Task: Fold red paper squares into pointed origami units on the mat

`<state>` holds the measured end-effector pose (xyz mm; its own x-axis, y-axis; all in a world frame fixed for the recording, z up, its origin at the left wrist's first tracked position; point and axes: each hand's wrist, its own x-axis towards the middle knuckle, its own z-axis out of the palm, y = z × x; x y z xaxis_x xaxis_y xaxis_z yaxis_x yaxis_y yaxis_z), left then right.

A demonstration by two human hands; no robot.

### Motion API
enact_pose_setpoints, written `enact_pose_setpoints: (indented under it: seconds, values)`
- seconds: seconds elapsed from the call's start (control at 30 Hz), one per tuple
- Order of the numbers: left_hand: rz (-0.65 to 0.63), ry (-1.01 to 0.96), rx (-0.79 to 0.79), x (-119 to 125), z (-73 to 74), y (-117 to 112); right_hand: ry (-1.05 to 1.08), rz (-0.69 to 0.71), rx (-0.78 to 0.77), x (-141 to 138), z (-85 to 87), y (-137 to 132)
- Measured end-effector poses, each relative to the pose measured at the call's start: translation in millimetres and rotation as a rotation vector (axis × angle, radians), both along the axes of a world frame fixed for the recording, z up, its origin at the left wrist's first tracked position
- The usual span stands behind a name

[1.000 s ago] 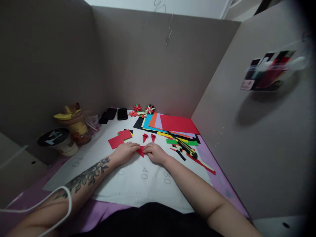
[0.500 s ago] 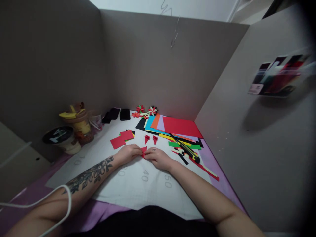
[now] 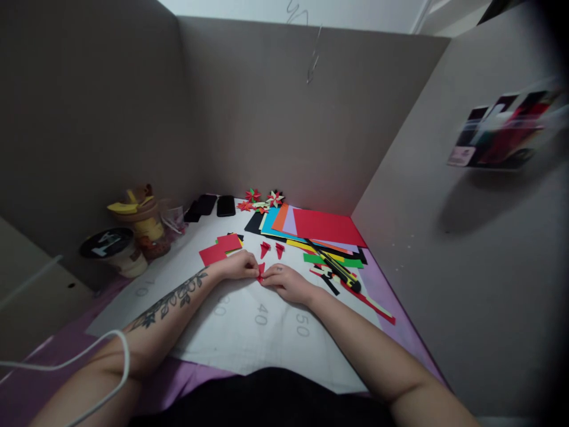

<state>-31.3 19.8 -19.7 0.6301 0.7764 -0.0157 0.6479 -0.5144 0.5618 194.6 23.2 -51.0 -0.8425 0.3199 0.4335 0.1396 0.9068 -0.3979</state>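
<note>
Dim light is leaving the left wall (image 3: pixel 89 107) dark while a blurred pouch (image 3: pixel 498 133) is casting a soft shadow below.

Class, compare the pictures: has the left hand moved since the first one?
Yes, slightly. Against the printed 40, the left hand has shifted up and rightward in the picture, still at the small red paper.
</note>
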Motion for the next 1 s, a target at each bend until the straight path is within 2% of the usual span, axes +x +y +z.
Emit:
enact_pose_setpoints:
  seconds: [0.1,0.3,0.6,0.73,1.0]
  values:
    - [0.017,0.031,-0.046,3.0,-0.3,4.7,-0.01,0.004,0.007,-0.2,0.5,0.4]
    - [0.037,0.099,0.009,8.3,1.6,5.5,-0.009,0.011,-0.019,-1.1,0.2,0.9]
    - [0.006,0.143,0.049,7.5,-1.9,8.0,-0.05,0.036,0.025,-0.5,5.9,0.7]
    - [0.011,0.179,0.087,10.3,0.8,4.8,-0.054,0.015,-0.013,-0.3,7.8,-2.2]
    - [0.02,0.188,0.083,11.9,1.6,3.7,-0.039,0.022,0.01,0.2,0.9,-0.1]
